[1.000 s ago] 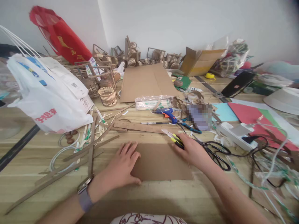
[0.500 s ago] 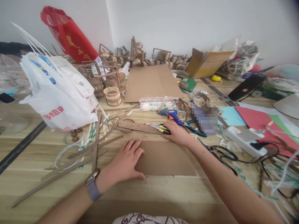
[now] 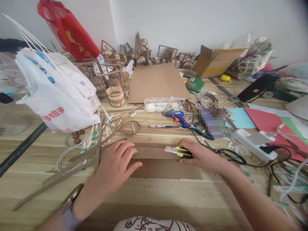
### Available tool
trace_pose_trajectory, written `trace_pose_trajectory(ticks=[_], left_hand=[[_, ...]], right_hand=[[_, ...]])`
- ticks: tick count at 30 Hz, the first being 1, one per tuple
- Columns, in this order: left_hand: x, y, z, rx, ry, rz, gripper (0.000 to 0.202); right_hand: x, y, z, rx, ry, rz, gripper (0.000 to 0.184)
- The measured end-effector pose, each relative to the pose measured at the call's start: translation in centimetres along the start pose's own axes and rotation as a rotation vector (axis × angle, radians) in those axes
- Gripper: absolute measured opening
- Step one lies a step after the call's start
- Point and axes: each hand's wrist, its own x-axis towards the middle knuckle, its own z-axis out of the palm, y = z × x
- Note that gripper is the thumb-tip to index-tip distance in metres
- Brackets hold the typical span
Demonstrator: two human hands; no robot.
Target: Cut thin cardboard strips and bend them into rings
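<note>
A brown cardboard sheet (image 3: 168, 169) lies flat on the wooden table in front of me. Across its upper part is a narrower cardboard strip (image 3: 151, 153), slightly lighter in tone. My right hand (image 3: 196, 154) grips a yellow-and-black utility knife (image 3: 180, 152), whose blade points left over the strip; whether these fingers also hold the strip's right end cannot be told. My left hand (image 3: 117, 163) is open, fingers spread, at the left end of the strip and sheet. Contact between its fingertips and the cardboard is unclear.
Beyond the sheet lie a pen (image 3: 163, 126), a blue glue gun (image 3: 178, 118) and packaged sticks (image 3: 163, 106). Loose brown strips (image 3: 55, 175) spread left, near a white plastic bag (image 3: 57, 96). Black-handled scissors (image 3: 232, 156) and a power strip (image 3: 255, 146) lie right.
My right hand has moved toward me with the utility knife, and the cardboard strip has come from behind the sheet onto it. My left hand has shifted left, off the sheet's middle.
</note>
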Motion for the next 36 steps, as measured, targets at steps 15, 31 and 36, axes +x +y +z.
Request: trace_pose_trajectory(ticks=[15, 31, 36], left_hand=[[2.2, 1.6, 3.5, 0.028, -0.387, 0.151, 0.058], [1.6, 0.8, 3.3, -0.039, -0.387, 0.05, 0.036], [0.6, -0.9, 2.8, -0.05, -0.355, 0.016, 0.04]], right_hand=[[7.4, 0.6, -0.2, -0.405, 0.079, 0.057, 0.024], [5.0, -1.4, -1.9, -0.55, 0.337, 0.266, 0.022], [-2.2, 0.0, 0.3, -0.208, 0.533, 0.2, 0.02]])
